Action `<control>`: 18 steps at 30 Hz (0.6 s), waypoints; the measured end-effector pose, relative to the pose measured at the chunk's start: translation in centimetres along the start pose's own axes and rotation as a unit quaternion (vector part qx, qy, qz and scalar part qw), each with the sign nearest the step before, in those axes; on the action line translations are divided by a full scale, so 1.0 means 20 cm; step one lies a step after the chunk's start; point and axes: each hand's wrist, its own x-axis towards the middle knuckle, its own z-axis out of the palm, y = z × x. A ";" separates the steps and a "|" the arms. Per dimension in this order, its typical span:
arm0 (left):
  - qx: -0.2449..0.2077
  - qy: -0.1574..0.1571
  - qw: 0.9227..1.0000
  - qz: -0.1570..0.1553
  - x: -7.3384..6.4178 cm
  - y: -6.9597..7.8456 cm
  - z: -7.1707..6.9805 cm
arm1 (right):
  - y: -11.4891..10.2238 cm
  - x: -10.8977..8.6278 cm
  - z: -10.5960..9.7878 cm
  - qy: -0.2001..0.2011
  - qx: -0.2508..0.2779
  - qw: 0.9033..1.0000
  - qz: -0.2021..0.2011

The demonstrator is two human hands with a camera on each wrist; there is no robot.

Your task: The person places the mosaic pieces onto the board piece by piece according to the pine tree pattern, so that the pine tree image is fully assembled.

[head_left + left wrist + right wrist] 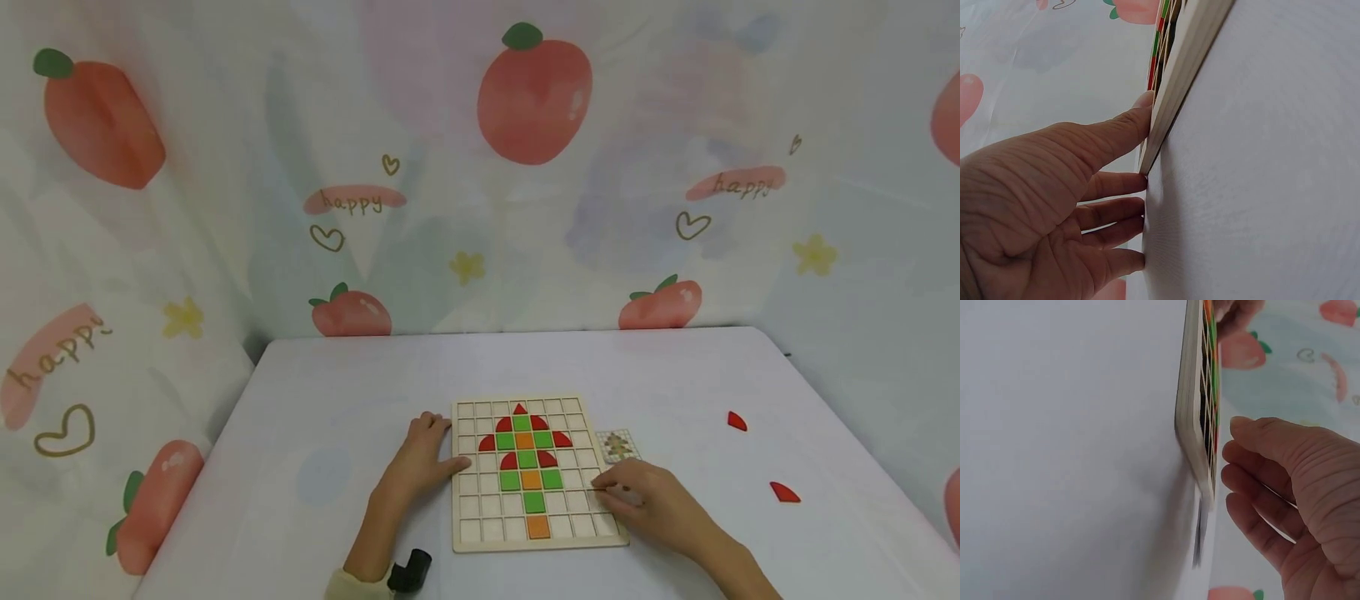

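A wooden grid board (480, 530) lies on the white table, with green squares (534, 502), orange squares (538, 527), red quarter-circles (508, 461) and a red triangle (520, 409) set in a tree-like pattern. At its left edge is my left hand (416, 457); the thumb (1125, 131) rests on the rim and the other fingers stretch along the side to the table. My right hand (656, 504) hovers by the board's right edge. Its thumb and index finger are bent toward each other, with nothing visible between them in the right wrist view.
A small pattern card (618, 446) lies just right of the board. Farther right are two loose red pieces, one farther back (737, 421) and one nearer (785, 492). A fruit-printed cloth (480, 250) stands behind the table (360, 375) and along its sides.
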 end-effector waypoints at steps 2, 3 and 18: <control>-0.001 0.001 1.000 0.002 0.00 0.00 0.00 | 0.07 -0.02 -0.04 0.018 -0.027 0.999 0.022; -0.002 0.001 1.000 0.002 0.00 0.00 0.00 | 0.10 -0.03 -0.06 0.028 -0.037 0.998 0.031; -0.016 -0.004 1.000 0.000 0.01 0.00 -0.01 | 0.52 -0.10 -0.27 0.154 -0.092 0.970 0.164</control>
